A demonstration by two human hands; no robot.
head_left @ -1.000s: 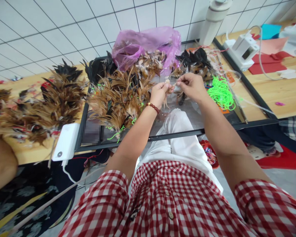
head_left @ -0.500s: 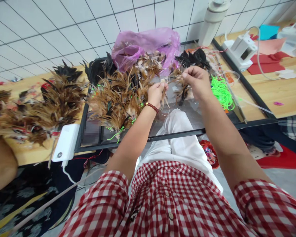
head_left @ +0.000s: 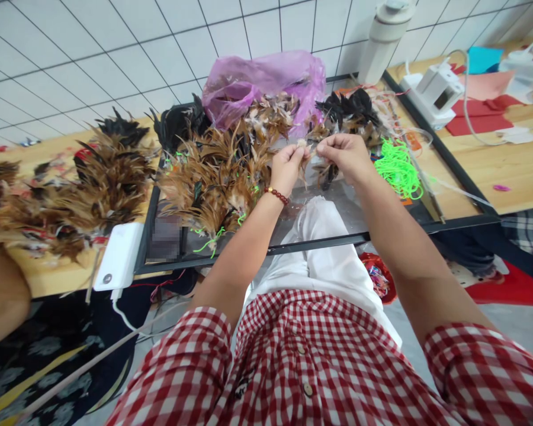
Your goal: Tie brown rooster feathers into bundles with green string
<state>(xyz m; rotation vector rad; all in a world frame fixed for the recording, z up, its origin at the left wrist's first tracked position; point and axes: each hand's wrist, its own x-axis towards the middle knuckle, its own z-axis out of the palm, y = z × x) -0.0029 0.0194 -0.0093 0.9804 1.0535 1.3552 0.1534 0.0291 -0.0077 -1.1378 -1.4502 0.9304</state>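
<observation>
My left hand (head_left: 288, 167), with a dark red bead bracelet (head_left: 276, 195) at the wrist, is closed in a pinch on a few brown feathers (head_left: 304, 173). Their pale, fluffy ends show above the thumb. Close by on the right, my right hand (head_left: 344, 152) is pinched too; whatever lies between its fingertips is too small to make out. Both hands hover over a black-framed tray (head_left: 320, 241). A large heap of brown feathers (head_left: 222, 168) lies left of my left hand. Bright green cord (head_left: 398, 170) is piled right of my right hand.
A pink plastic bag (head_left: 266, 71) with feathers stands behind the hands, black feathers (head_left: 349, 106) beside it. A white bottle (head_left: 384, 44) rises at the back. A white power bank (head_left: 119, 257) touches the tray's left side. A power strip (head_left: 430, 97) lies right. Someone's arm (head_left: 2, 296) shows far left.
My right hand has come left and down, closer to my left hand. My left hand has shifted slightly right, still pinching the feathers.
</observation>
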